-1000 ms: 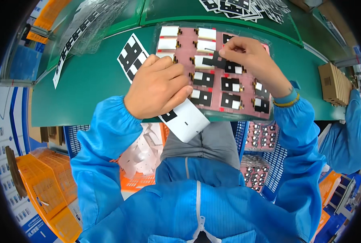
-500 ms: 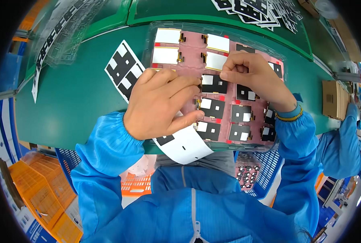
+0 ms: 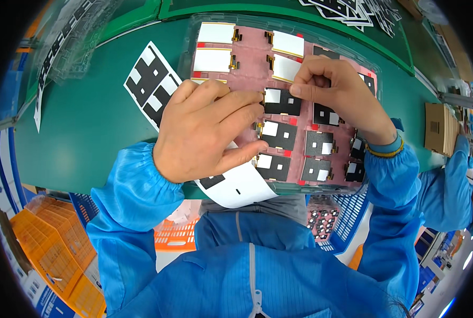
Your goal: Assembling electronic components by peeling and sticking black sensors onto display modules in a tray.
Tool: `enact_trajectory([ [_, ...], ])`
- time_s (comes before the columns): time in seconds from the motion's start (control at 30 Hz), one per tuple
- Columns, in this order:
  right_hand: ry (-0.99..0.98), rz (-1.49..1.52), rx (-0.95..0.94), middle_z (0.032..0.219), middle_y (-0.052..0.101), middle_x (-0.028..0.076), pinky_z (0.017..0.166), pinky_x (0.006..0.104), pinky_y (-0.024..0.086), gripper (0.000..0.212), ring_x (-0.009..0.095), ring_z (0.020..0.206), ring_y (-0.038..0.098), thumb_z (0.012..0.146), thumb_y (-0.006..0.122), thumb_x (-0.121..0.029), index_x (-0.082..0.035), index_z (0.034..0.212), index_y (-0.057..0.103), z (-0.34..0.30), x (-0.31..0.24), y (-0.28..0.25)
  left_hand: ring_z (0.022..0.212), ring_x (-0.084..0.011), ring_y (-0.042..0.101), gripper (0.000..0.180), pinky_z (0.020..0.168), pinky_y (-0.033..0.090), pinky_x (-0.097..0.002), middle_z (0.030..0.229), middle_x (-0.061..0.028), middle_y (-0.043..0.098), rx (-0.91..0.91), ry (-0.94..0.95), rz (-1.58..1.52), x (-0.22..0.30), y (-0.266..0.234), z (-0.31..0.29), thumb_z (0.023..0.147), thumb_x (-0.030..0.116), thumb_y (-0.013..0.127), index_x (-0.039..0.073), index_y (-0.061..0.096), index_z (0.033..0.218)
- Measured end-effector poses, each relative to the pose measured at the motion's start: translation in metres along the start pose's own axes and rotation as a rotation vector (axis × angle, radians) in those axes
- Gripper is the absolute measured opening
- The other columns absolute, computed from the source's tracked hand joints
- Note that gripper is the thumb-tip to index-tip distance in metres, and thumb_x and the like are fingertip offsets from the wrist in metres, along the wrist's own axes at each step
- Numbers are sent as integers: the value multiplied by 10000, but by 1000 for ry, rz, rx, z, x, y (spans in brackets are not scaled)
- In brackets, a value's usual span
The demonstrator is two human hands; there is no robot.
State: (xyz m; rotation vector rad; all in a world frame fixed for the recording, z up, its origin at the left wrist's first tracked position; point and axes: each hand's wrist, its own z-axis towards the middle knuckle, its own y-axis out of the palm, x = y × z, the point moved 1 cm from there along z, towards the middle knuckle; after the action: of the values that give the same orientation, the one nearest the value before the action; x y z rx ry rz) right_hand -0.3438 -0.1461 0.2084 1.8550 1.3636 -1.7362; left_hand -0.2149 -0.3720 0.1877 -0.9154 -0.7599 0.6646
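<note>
A pink tray (image 3: 251,58) holds rows of small flat panels with gold-coloured connector tabs. Some panels are white-faced, like the white panel (image 3: 216,33) at the far left; others carry black stickers with white squares. My right hand (image 3: 342,90) pinches at the upper right corner of one black sticker (image 3: 282,102) lying on a panel. My left hand (image 3: 207,127) is spread over the tray's left side, its fingertips touching that panel's left edge and its thumb apart. Beneath this hand runs a white sheet of black stickers (image 3: 151,79), its lower end (image 3: 242,191) curling over the table's near edge.
Clear plastic trays (image 3: 96,45) and a sticker strip stand at the far left. Loose sticker sheets (image 3: 348,10) lie at the back. Cardboard pieces (image 3: 439,127) are at the right, near a co-worker's blue sleeve (image 3: 446,185). Orange crates (image 3: 56,238) and a blue basket (image 3: 348,222) sit below.
The tray and sheet appear slightly shifted in view. My right finger and thumb stay at the sticker's corner, and my left hand keeps its place against the panel.
</note>
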Motion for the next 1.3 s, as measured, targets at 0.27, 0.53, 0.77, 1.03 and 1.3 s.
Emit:
enact_trajectory([
  [0.27,-5,-27,4,736,636,10,644,251,465,170,75,701,570,912,736,-138,15,856,688,-1,-1,0,902,-219,549,469,794,411,-357,1235,24,693,-7,9,17,0,1,1,735,416,804,136,722,1103],
  [0.53,-23,-48,31,708,589,-10,610,254,435,178,63,669,518,910,739,-152,4,843,682,-1,4,4,916,-225,548,470,804,410,-366,1234,22,685,-12,6,23,1,1,1,729,392,814,132,716,1109],
  [0.77,-46,-65,66,719,578,-3,614,260,425,188,75,676,496,894,750,-152,11,827,684,-2,5,5,917,-226,544,473,805,411,-364,1232,26,684,-8,7,21,0,1,2,732,391,813,129,718,1114],
  [1.03,-73,-157,123,699,533,9,619,291,420,178,108,689,482,870,764,-154,-1,824,685,-3,8,11,909,-226,542,452,796,417,-363,1232,30,685,-20,2,23,1,1,2,751,386,803,123,722,1110],
  [1.3,-452,-1013,443,905,602,22,713,396,413,169,241,845,527,752,799,-198,-144,834,661,-16,-7,35,901,-228,541,403,775,418,-364,1220,23,690,17,27,44,1,1,1,780,389,786,129,727,1083],
])
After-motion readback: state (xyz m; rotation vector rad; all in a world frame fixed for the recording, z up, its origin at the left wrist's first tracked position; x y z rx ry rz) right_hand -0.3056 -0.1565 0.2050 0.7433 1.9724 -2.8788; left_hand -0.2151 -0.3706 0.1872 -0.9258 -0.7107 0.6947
